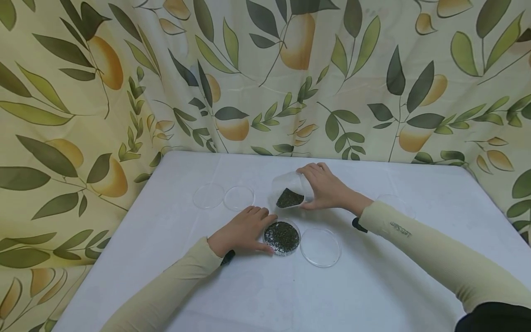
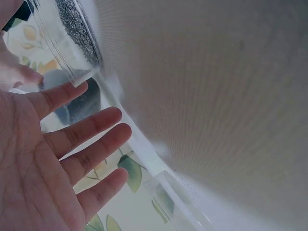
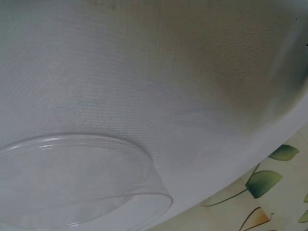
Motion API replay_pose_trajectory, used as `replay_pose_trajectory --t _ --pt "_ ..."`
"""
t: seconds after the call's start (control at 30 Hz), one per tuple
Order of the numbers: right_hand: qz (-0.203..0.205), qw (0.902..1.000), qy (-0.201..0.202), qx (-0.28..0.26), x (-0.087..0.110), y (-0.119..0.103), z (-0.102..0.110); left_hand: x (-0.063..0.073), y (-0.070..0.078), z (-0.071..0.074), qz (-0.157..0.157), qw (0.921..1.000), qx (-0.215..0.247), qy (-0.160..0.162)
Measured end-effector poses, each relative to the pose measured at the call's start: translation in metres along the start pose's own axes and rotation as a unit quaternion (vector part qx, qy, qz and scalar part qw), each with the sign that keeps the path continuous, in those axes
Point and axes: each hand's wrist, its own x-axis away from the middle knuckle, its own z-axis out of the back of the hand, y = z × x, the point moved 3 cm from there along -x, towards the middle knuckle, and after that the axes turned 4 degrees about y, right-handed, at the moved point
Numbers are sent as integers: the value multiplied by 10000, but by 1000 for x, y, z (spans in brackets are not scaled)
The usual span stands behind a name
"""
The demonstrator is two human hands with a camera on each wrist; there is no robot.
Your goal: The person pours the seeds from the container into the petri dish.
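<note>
My right hand point(image 1: 325, 186) grips a clear plastic cup point(image 1: 308, 188) from its right side. The cup is tipped, with dark granules point(image 1: 290, 198) gathered toward its lower side. Just in front of it on the table, a clear petri dish point(image 1: 282, 253) holds a layer of similar dark granules over whitish ones point(image 1: 282, 236). At that dish's left edge is my left hand point(image 1: 244, 228), thumb and index finger on either side. In the left wrist view, its fingers point(image 2: 91, 130) are straight and spread, the index fingertip at the dish wall. The right hand is out of the right wrist view.
An empty clear round dish point(image 1: 321, 248) lies right beside the filled one. Two more clear round dishes, one farther left point(image 1: 208, 196) and one nearer point(image 1: 239, 198), lie behind the left hand. Another clear dish point(image 3: 86, 168) lies near the right forearm. A patterned curtain point(image 1: 265, 92) hangs behind the white-covered table.
</note>
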Motion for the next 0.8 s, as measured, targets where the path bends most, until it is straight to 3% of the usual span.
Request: replay_pose_trajectory --t 0.33,0.53,0.8 --pt "-524 9983 -171 -202 -9 16 -9 -1 -2 -2 90 9998 41 -182" --pt "-1067 9928 -422 -333 -8 23 -8 -2 -1 -2 -28 10000 27 -63" --pt "-1478 9863 -734 -63 -2 35 -9 0 -2 -2 7 10000 -12 -74"
